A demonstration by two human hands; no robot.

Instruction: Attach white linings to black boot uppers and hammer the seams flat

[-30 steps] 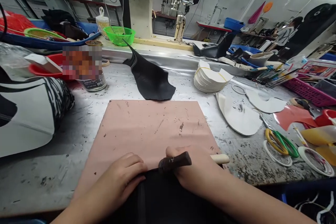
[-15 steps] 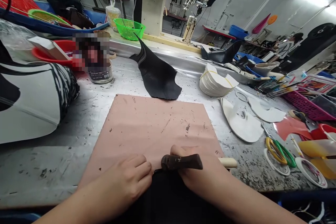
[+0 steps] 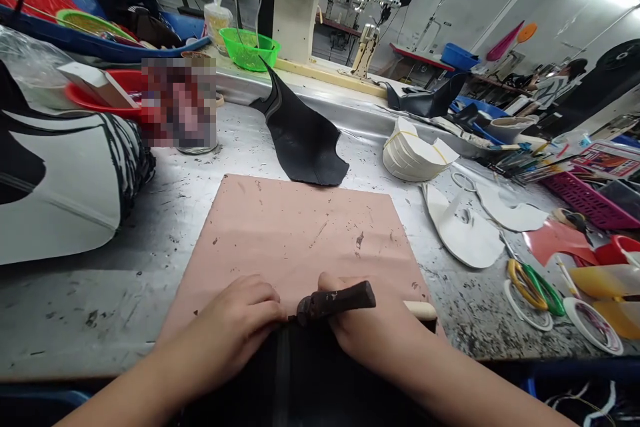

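Note:
My right hand [image 3: 370, 320] is closed around a hammer [image 3: 335, 301]; its dark head points left over the near edge of the pink board [image 3: 295, 233], and the pale handle end shows past my wrist. Beneath the hammer lies a black sheet piece [image 3: 287, 380] with a seam line down it, hanging toward me over the front edge. My left hand [image 3: 240, 320] is closed at the upper edge of that black piece, just left of the hammer head, fingers curled on it. Farther back, a curved black leather-like piece [image 3: 305, 133] rests beyond the board.
At left stands a stack of white and black pieces [image 3: 65, 187]. White cut pieces [image 3: 467, 233], a banded white bundle [image 3: 415, 153], scissors [image 3: 535, 287] and tape rolls [image 3: 593, 325] lie right. A sewing machine [image 3: 295, 7] and green basket [image 3: 249, 50] stand behind.
The hammer head has shifted slightly left and up, its tail tilting upward. Both hands have moved a little left, and more of the black piece with its seam shows.

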